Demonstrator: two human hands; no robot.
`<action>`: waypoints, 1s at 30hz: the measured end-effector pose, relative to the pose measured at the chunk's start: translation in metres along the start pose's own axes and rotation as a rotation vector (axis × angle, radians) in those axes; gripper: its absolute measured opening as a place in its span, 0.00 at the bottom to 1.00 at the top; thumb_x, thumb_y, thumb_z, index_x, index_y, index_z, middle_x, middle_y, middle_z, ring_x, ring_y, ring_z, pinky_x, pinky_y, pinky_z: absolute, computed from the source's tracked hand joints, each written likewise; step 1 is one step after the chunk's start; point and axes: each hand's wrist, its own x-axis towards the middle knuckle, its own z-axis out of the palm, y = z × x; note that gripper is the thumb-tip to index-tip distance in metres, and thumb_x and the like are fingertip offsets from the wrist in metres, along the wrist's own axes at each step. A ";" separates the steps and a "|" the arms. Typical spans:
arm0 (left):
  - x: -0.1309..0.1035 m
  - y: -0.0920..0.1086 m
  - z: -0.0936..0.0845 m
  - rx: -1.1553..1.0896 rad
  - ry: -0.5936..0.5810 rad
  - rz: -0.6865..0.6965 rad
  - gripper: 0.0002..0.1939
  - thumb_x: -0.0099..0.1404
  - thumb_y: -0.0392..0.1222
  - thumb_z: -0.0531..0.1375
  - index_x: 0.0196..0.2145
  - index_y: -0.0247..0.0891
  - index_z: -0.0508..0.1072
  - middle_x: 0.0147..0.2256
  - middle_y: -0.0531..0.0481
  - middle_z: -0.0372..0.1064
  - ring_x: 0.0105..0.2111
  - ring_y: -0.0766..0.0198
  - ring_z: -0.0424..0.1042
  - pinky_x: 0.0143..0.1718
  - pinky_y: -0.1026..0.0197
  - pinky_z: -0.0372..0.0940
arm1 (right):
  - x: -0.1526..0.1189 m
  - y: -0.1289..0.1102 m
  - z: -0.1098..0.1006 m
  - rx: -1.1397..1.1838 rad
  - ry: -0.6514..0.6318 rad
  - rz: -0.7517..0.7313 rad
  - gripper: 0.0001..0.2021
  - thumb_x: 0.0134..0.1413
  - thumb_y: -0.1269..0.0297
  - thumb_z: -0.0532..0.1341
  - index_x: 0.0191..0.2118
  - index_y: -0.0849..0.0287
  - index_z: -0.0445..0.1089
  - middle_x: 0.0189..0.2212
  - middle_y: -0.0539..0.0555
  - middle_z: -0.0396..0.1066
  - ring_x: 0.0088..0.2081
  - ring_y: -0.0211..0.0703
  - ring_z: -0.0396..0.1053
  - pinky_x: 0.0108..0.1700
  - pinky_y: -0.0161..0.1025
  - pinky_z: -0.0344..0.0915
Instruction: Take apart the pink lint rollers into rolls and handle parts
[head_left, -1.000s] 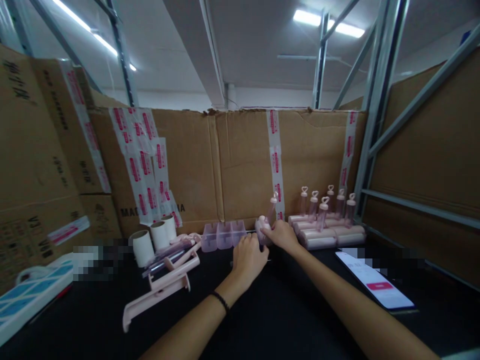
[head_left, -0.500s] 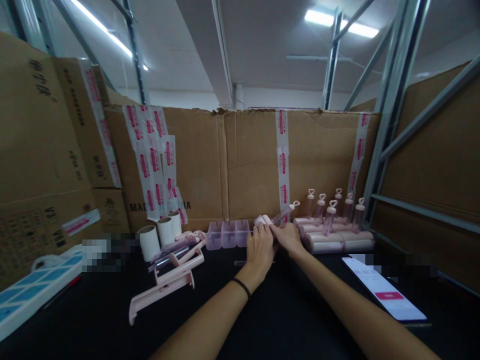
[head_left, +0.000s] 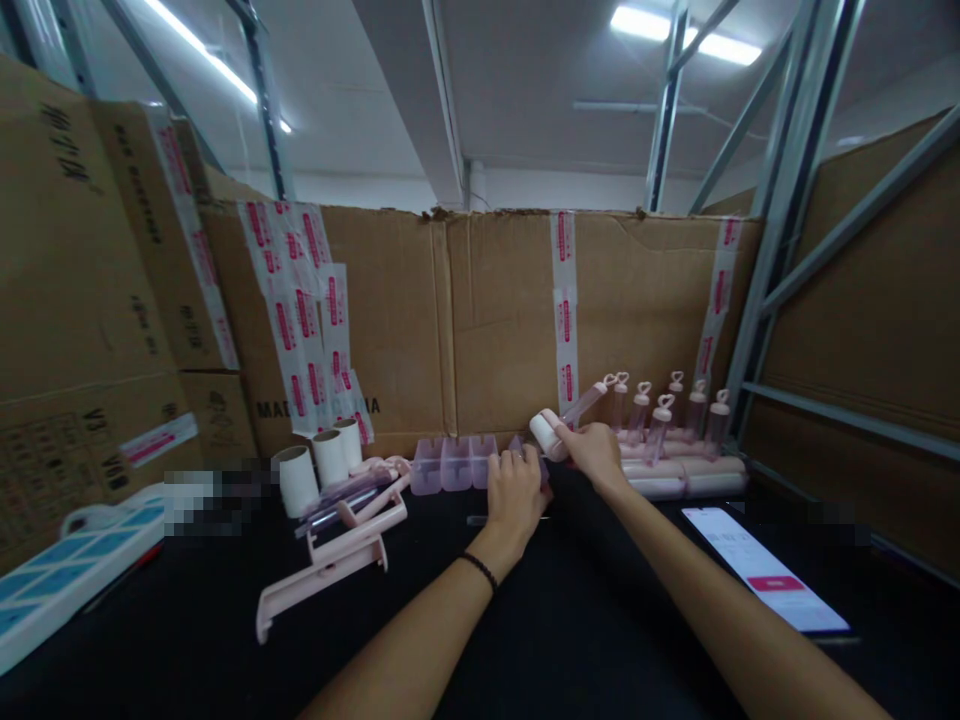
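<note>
My right hand [head_left: 596,455] is closed on a pink lint roller [head_left: 550,434] with a white roll, held tilted, its clear handle with a heart-shaped loop pointing up and right. My left hand [head_left: 516,488] rests at the right end of the purple translucent compartment tray [head_left: 456,464]; its fingers are bent, and whether they grip the tray is hidden. Several assembled pink rollers [head_left: 712,478] with upright clear handles stand at the right. Pink frame parts [head_left: 330,580] lie at the left, beside clear handle tubes and white rolls [head_left: 298,482].
A lit phone [head_left: 765,570] lies at the right on the black tabletop [head_left: 570,620]. At the far left sits a white and blue case [head_left: 82,560]. A cardboard wall [head_left: 495,330] closes off the back, with metal shelf posts on the right.
My right hand has moved up and right with the roller, away from my left hand. The left hand stays low by the tray, slightly lower than before.
</note>
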 end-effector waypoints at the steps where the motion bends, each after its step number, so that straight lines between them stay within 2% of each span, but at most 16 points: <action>1: 0.000 -0.001 0.000 0.004 -0.003 0.000 0.23 0.64 0.46 0.63 0.52 0.27 0.71 0.43 0.33 0.72 0.44 0.44 0.68 0.48 0.46 0.59 | 0.001 0.000 -0.003 0.010 0.013 -0.006 0.22 0.66 0.45 0.59 0.34 0.63 0.74 0.29 0.54 0.77 0.33 0.43 0.76 0.43 0.43 0.72; 4: 0.000 -0.004 -0.001 0.014 -0.011 0.004 0.18 0.64 0.48 0.64 0.44 0.29 0.75 0.42 0.33 0.72 0.45 0.44 0.67 0.48 0.45 0.58 | 0.003 -0.001 -0.008 0.034 0.046 -0.011 0.22 0.66 0.46 0.59 0.33 0.62 0.74 0.28 0.53 0.77 0.32 0.43 0.77 0.44 0.43 0.71; 8: 0.000 -0.006 -0.005 0.014 -0.002 0.025 0.20 0.64 0.50 0.65 0.47 0.30 0.75 0.48 0.32 0.70 0.49 0.42 0.65 0.51 0.43 0.57 | 0.004 -0.001 -0.009 0.062 0.075 0.002 0.20 0.66 0.48 0.61 0.34 0.62 0.74 0.31 0.53 0.77 0.34 0.43 0.76 0.43 0.43 0.72; 10: 0.001 -0.007 -0.006 0.010 -0.002 0.052 0.18 0.65 0.48 0.64 0.47 0.32 0.75 0.51 0.32 0.68 0.52 0.42 0.64 0.53 0.42 0.57 | 0.004 -0.001 -0.008 0.081 0.085 0.008 0.18 0.66 0.50 0.62 0.36 0.63 0.75 0.34 0.54 0.77 0.36 0.43 0.76 0.43 0.43 0.72; 14: 0.002 -0.010 -0.005 0.031 -0.033 0.071 0.09 0.69 0.41 0.61 0.44 0.35 0.75 0.49 0.41 0.70 0.52 0.49 0.66 0.55 0.43 0.59 | 0.004 0.000 -0.008 0.134 0.094 0.013 0.17 0.66 0.52 0.62 0.38 0.63 0.74 0.37 0.54 0.77 0.37 0.43 0.76 0.43 0.43 0.73; 17: 0.004 -0.015 -0.003 0.049 -0.052 0.047 0.09 0.70 0.43 0.61 0.44 0.35 0.74 0.48 0.45 0.71 0.51 0.53 0.69 0.55 0.44 0.63 | 0.004 0.000 -0.008 0.188 0.086 0.011 0.16 0.67 0.52 0.62 0.38 0.63 0.74 0.36 0.54 0.77 0.37 0.43 0.76 0.43 0.43 0.73; 20: 0.005 -0.020 -0.003 0.039 -0.055 0.026 0.10 0.70 0.44 0.61 0.44 0.35 0.74 0.49 0.44 0.71 0.52 0.52 0.69 0.55 0.42 0.64 | 0.003 0.000 -0.007 0.252 0.068 0.011 0.16 0.67 0.52 0.62 0.38 0.63 0.74 0.36 0.53 0.77 0.37 0.43 0.76 0.43 0.43 0.73; 26: 0.005 -0.025 -0.002 -0.086 -0.034 -0.014 0.10 0.69 0.43 0.61 0.45 0.35 0.74 0.51 0.44 0.70 0.54 0.50 0.67 0.57 0.41 0.61 | 0.000 -0.001 -0.005 0.432 0.035 0.006 0.17 0.66 0.52 0.62 0.36 0.63 0.74 0.33 0.52 0.77 0.35 0.42 0.76 0.41 0.42 0.74; 30: 0.000 -0.027 -0.006 -0.271 0.022 -0.048 0.10 0.65 0.34 0.61 0.45 0.36 0.74 0.51 0.39 0.68 0.55 0.46 0.63 0.58 0.40 0.56 | -0.003 -0.008 -0.003 0.613 -0.003 -0.032 0.18 0.65 0.51 0.63 0.35 0.64 0.74 0.30 0.52 0.77 0.32 0.41 0.76 0.38 0.41 0.75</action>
